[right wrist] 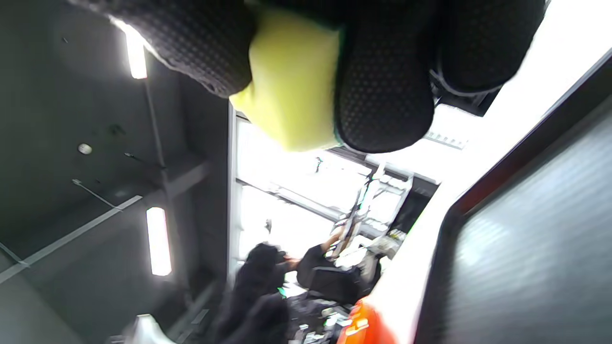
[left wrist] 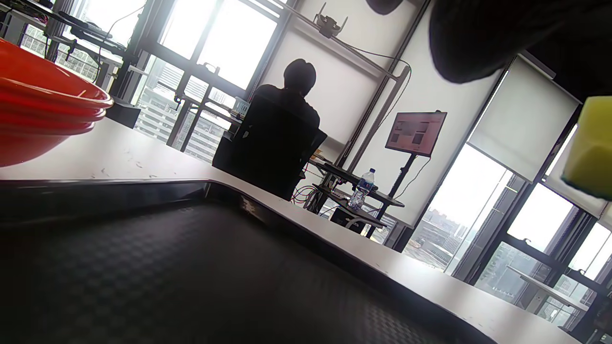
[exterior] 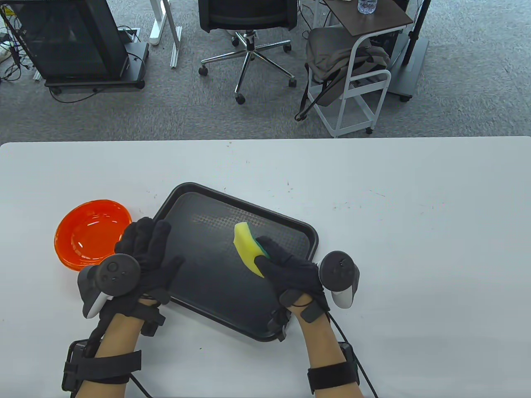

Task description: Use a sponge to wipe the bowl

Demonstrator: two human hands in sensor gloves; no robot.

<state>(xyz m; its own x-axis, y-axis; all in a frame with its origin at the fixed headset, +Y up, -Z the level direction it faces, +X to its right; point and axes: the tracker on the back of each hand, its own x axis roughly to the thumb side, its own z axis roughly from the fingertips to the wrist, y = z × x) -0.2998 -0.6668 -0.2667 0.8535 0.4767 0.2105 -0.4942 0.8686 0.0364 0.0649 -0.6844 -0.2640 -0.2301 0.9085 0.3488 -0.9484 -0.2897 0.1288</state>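
Observation:
An orange bowl (exterior: 89,234) sits on the white table, just left of a black tray (exterior: 207,265). It also shows in the left wrist view (left wrist: 43,110) and the right wrist view (right wrist: 366,325). My right hand (exterior: 286,269) grips a yellow sponge with a green back (exterior: 247,246) and holds it over the middle of the tray; the sponge shows between the fingers in the right wrist view (right wrist: 291,91) and at the right edge of the left wrist view (left wrist: 590,148). My left hand (exterior: 147,253) lies open over the tray's left edge, next to the bowl, holding nothing.
The tray lies tilted on the white table (exterior: 415,232). Beyond the table's far edge stand an office chair (exterior: 249,37) and a white cart (exterior: 356,70).

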